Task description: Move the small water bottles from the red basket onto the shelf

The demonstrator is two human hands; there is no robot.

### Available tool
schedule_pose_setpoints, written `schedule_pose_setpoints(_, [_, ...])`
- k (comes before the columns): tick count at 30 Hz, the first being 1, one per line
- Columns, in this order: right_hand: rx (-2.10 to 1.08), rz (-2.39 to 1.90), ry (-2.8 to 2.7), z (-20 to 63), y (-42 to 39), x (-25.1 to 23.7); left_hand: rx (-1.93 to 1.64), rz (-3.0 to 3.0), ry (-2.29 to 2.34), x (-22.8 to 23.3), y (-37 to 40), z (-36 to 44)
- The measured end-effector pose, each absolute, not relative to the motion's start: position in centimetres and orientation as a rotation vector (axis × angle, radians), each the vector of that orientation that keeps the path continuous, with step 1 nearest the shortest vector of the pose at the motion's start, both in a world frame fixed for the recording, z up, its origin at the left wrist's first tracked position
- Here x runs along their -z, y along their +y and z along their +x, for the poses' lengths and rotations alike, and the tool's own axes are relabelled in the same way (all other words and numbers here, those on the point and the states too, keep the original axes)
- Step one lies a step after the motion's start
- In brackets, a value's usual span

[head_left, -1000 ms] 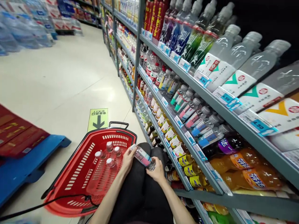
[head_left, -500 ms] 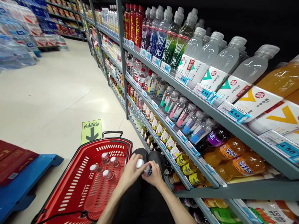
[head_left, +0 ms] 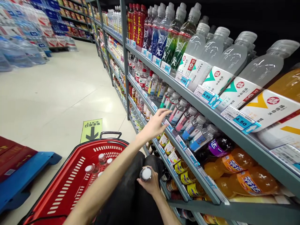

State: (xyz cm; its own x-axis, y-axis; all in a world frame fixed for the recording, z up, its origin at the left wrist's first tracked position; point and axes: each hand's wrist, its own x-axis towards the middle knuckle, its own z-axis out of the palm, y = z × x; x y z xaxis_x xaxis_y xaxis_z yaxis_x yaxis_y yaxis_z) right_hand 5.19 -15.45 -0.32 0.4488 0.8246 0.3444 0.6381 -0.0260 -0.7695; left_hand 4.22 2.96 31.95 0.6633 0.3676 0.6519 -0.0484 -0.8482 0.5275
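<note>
My left hand (head_left: 157,123) reaches out to the middle shelf. Its fingers are apart and hold nothing; the fingertips are close to a clear bottle with a pink label (head_left: 178,112), and I cannot tell whether they touch it. Low over my lap, my right hand (head_left: 151,182) is closed around a bottle with a white cap (head_left: 146,173), seen from above; its label is hidden. To the left stands a red shopping basket (head_left: 77,159) with several capped bottles (head_left: 102,158) in it, partly covered by my left forearm.
Shelves of drinks with a grey shelf edge (head_left: 164,67) slope along my right. Orange soda bottles (head_left: 249,179) lie at the lower right. A blue pallet (head_left: 25,181) with red boxes (head_left: 14,156) is at the left. An exit sign (head_left: 91,130) marks the floor.
My left hand has left the bottle over my lap and moved up and right to the shelf. My right hand now holds the white-capped bottle alone. The view has shifted slightly.
</note>
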Motion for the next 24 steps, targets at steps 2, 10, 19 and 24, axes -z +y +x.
schedule_pose_setpoints(2, [-0.328,-1.671,-1.312,5.2,-15.4,-0.1,-1.124,2.657,0.107,-33.9,5.2,6.7])
schedule_pose_setpoints(10, [-0.474,-1.671,-1.202,5.7,-15.2,0.5,-0.911,3.214,-0.182,-37.1,8.9,12.6])
schedule_pose_setpoints(19, [-0.498,-1.655,-1.239,5.8,-15.0,0.3,-1.106,3.115,-0.347,-35.2,9.8,17.9])
schedule_pose_setpoints(24, [-0.51,-1.705,-1.217,5.9,-15.0,0.1,-1.164,2.96,-0.386,-34.0,11.1,22.4])
